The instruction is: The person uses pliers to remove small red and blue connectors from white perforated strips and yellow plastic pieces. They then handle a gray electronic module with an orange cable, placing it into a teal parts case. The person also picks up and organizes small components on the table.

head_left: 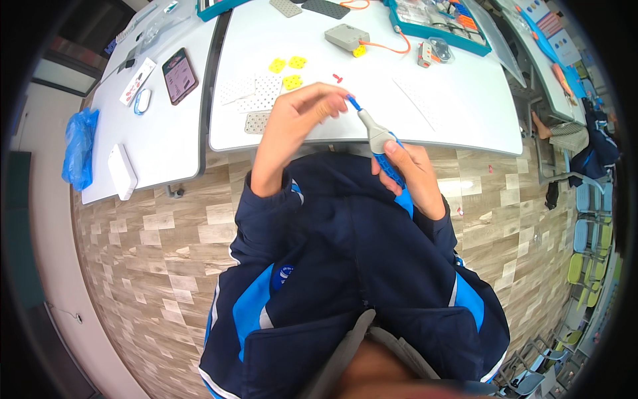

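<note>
My right hand [413,171] is closed around the blue ribbed handle of a hand tool [377,136] with a grey head and narrow nose. The tool points up and to the left, over the table's near edge. At its tip sits a small blue pin-like piece [355,103], pinched at its far end by the fingertips of my left hand [309,110]. Beyond the hands on the table lie yellow plates [292,82] and a small red piece [337,78]. A grey perforated plate [256,123] and white perforated sheets [260,92] are next to my left wrist.
The white table [478,120] holds a grey box [347,37] with an orange cable, a teal parts tray [488,48] and a small motor-like block [425,54]. On the left table are a phone [179,76], a white box [122,171] and a blue plastic bag [81,149].
</note>
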The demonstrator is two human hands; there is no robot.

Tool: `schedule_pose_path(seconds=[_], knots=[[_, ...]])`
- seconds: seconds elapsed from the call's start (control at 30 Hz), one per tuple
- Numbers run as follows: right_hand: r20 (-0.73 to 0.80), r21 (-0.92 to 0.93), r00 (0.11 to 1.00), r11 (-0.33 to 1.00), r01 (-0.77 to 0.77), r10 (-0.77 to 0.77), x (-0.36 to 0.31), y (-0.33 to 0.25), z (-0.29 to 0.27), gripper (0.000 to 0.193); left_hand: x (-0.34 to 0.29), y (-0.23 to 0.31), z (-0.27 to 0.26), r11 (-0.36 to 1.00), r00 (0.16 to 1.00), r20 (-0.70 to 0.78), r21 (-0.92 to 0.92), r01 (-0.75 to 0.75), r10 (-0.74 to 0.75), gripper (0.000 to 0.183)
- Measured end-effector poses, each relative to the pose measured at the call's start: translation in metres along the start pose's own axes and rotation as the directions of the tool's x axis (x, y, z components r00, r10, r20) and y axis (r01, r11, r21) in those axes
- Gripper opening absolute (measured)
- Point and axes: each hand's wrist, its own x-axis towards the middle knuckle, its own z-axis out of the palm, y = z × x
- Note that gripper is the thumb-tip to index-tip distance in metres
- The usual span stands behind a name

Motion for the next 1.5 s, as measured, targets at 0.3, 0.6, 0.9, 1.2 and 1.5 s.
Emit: schedule_pose_path(seconds=[0.3,0.6,0.9,1.2,1.5], knots=[[0.181,0.056,0.98,0.994,-0.09,0.079,0.002,-0.002,0.0,0.054,-0.003,-0.008,0.02,0.959,0.953,-0.304,-0.263,-0.106,0.022,0.012],[-0.1,-0.267,0.989,0.961,0.077,-0.107,0.008,0.008,-0.003,0.048,0.048,-0.048,0.005,0.55,0.931,-0.147,0.832,-0.065,0.333,0.016],[-0.432,-0.287,0.86,0.945,0.157,-0.274,0.014,-0.002,-0.033,0.037,0.028,-0.039,0.023,0.43,0.904,-0.091,0.896,-0.109,0.418,0.031],[-0.452,-0.856,0.644,0.504,-0.118,-0.617,0.123,-0.022,-0.111,0.054,0.025,-0.048,0.025,0.521,0.944,-0.111,0.851,-0.071,0.311,0.027],[-0.478,-0.867,0.633,0.446,-0.225,-0.609,0.153,-0.013,-0.129,0.053,0.035,-0.047,0.041,0.625,0.905,-0.15,0.766,-0.148,0.399,0.025]])
